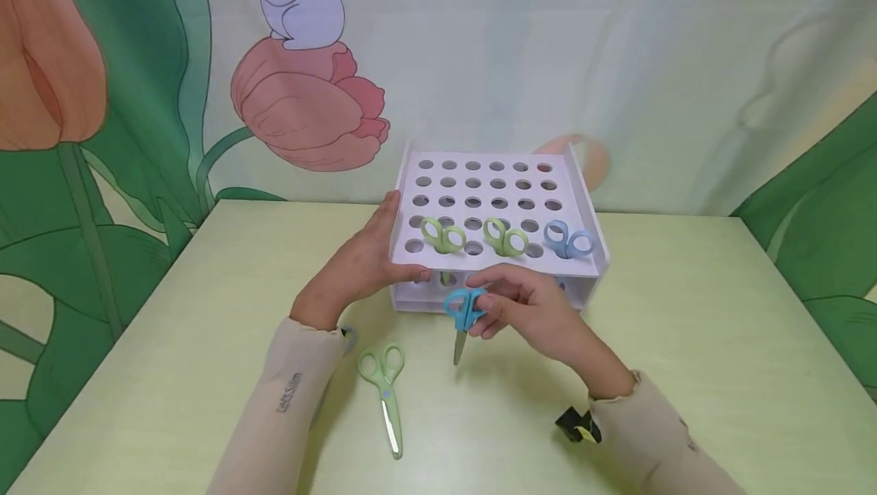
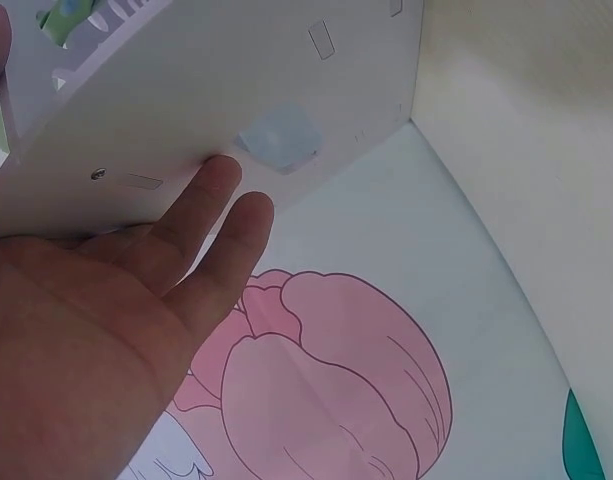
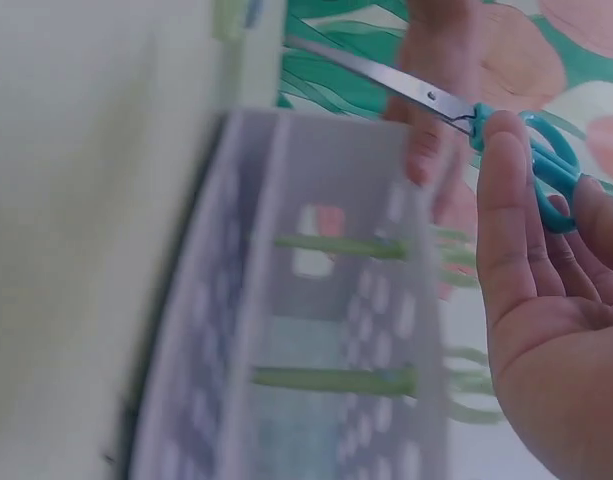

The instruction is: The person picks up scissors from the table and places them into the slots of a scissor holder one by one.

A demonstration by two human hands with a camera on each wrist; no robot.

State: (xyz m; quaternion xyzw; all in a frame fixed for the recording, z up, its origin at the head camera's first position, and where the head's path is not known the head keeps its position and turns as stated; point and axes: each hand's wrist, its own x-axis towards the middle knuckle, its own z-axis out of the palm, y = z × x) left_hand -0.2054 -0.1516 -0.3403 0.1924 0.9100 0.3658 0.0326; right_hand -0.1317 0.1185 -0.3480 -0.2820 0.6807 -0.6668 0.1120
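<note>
My right hand (image 1: 541, 312) pinches turquoise scissors (image 1: 468, 317) by the handles, just in front of the white rack (image 1: 460, 192). Their blades (image 3: 431, 97) slant down towards the table in the head view. At the rack's left front corner is my left hand (image 1: 366, 255), thumb on the front edge. Its extended fingers (image 2: 248, 220) lie along the side wall. Two green scissors, one on the left (image 1: 444, 242) and one nearer the middle (image 1: 505, 242), stand handles up in front holes. Pale blue scissors (image 1: 567, 244) stand likewise at the right.
Green scissors (image 1: 387, 396) lie on the table (image 1: 685, 327) between my forearms. A blue-grey handle loop (image 1: 352, 338) peeks out beside my left sleeve. A black device (image 1: 578, 426) hangs at my right cuff. Behind the rack rises a printed curtain (image 1: 479, 61).
</note>
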